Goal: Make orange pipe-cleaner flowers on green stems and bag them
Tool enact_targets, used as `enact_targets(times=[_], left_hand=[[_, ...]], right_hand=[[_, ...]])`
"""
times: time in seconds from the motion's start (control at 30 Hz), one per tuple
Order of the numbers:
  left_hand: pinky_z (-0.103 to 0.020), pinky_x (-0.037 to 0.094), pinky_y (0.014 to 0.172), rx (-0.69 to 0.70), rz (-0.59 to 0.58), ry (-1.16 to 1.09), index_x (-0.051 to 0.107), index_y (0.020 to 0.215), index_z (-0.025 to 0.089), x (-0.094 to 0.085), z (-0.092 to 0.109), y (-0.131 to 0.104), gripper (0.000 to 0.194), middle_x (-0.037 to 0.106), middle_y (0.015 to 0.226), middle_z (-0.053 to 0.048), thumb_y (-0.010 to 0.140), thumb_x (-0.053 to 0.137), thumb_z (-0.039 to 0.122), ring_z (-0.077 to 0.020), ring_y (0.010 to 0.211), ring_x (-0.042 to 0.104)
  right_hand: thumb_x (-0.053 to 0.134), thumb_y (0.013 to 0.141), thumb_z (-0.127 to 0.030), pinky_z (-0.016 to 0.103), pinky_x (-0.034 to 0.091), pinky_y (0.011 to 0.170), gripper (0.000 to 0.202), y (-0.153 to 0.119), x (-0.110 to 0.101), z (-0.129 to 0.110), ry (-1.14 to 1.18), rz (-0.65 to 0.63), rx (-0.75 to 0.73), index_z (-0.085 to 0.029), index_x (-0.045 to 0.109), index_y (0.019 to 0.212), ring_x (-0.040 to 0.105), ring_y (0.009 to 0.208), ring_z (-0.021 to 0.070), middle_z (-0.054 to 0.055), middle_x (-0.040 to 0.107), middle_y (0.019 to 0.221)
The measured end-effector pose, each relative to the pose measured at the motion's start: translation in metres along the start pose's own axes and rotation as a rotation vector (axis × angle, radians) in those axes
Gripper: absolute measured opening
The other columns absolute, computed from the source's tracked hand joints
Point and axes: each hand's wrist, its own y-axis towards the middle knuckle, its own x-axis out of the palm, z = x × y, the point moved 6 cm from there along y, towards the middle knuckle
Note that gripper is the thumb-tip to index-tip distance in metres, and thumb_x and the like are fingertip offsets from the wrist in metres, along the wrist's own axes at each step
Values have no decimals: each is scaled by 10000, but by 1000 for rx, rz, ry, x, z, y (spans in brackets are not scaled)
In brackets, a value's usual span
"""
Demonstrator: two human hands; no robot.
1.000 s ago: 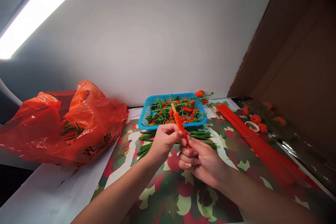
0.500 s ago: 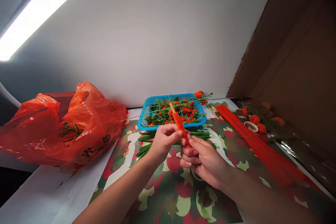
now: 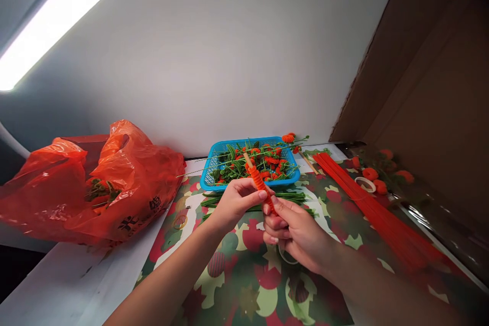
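A fuzzy orange pipe cleaner point(image 3: 259, 182) is wound in tight coils around a thin wooden stick point(image 3: 248, 160), whose bare tip points up and to the left. My left hand point(image 3: 237, 205) is closed, thumb and fingers pinching the coil near its middle. Below it, my right hand point(image 3: 300, 230) is wrapped around the lower end of the coiled stick, which its fingers partly hide. Behind both hands stands a blue plastic basket point(image 3: 207, 183) holding orange fuzzy flowers point(image 3: 272, 160) with green leaves and stems. Green pipe-cleaner stems point(image 3: 296, 196) lie in front of the basket.
A red plastic bag point(image 3: 148, 173) with more flowers inside sits at left. To the right lie a long bundle of red-orange pipe cleaners point(image 3: 367, 209), a tape roll point(image 3: 365, 185) and more orange flowers point(image 3: 370, 173). A patterned mat point(image 3: 248, 285) covers the table; a cardboard wall point(image 3: 420, 61) rises at right.
The stick's bare tip has shifted slightly left and down, tilting a little more. Both hands keep their grip on the coiled pipe cleaner, almost in the same place.
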Motion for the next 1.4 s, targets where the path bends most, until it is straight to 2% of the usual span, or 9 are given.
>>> enact_targets(times=[0.2, 0.33, 0.5, 0.6, 0.77, 0.9, 1.03, 1.2, 1.4], left_hand=[[-286, 492, 658, 58, -50, 22, 713, 857, 124, 3, 1, 1, 273, 654, 693, -51, 782, 673, 384, -138, 590, 593], [-320, 492, 801, 101, -37, 62, 715, 883, 130, 2, 0, 1, 287, 687, 842, -94, 799, 655, 397, -204, 826, 635], [-321, 483, 836, 71, -1, 75, 722, 927, 138, 1, 0, 1, 294, 707, 922, -110, 806, 649, 395, -231, 920, 635], [-322, 485, 849, 64, 60, -55, 701, 1033, 166, -4, 6, 1, 367, 692, 1053, -112, 810, 629, 448, -223, 935, 641], [-270, 501, 791, 57, 135, -163, 722, 911, 174, -23, 13, 3, 275, 717, 794, -46, 761, 704, 404, -149, 751, 655], [-250, 498, 749, 72, 165, -114, 719, 830, 162, -31, 16, 4, 306, 691, 716, -27, 716, 732, 445, -136, 705, 639], [-236, 483, 713, 94, 221, -99, 700, 773, 158, -33, 19, 3, 333, 672, 714, -19, 678, 751, 473, -130, 694, 622], [-223, 456, 631, 62, 172, -62, 684, 760, 162, -25, 13, 1, 332, 622, 657, -3, 701, 726, 485, -112, 617, 575], [-241, 437, 633, 114, -44, 31, 648, 699, 137, -4, 7, -1, 329, 572, 682, -30, 761, 678, 459, -132, 664, 535]], right_hand=[[655, 822, -407, 189, 263, 496, 301, 0, 2, -1, -2, -4, 11, -152, 525, 729, 129, 445, 34, -110, 253, 513], [669, 813, -384, 187, 275, 497, 283, 0, 2, 0, 45, -29, 21, -147, 538, 732, 139, 442, 32, -109, 259, 510], [617, 862, -323, 181, 272, 495, 232, 1, 0, -2, 98, -44, 38, -133, 543, 750, 151, 443, 33, -105, 259, 516], [563, 900, -301, 178, 265, 491, 218, 0, 0, -2, 119, -63, 66, -123, 546, 775, 150, 441, 33, -102, 262, 523], [493, 937, -279, 178, 280, 492, 247, -2, 4, 5, 139, -142, 145, -115, 547, 761, 171, 426, 26, -97, 283, 525], [528, 919, -283, 205, 365, 546, 213, -1, 4, 3, 43, -220, 153, -104, 603, 831, 343, 428, 31, -69, 413, 532], [589, 891, -306, 235, 432, 634, 238, -1, 1, -6, -120, -366, 192, -94, 634, 991, 594, 611, 93, 25, 614, 704], [639, 857, -328, 254, 486, 655, 284, 0, -3, -9, -262, -473, 210, -97, 628, 1021, 676, 624, 121, 69, 690, 798], [710, 789, -346, 227, 513, 608, 290, 3, -3, -5, -183, -360, 137, -93, 626, 904, 685, 619, 127, 34, 690, 696]])
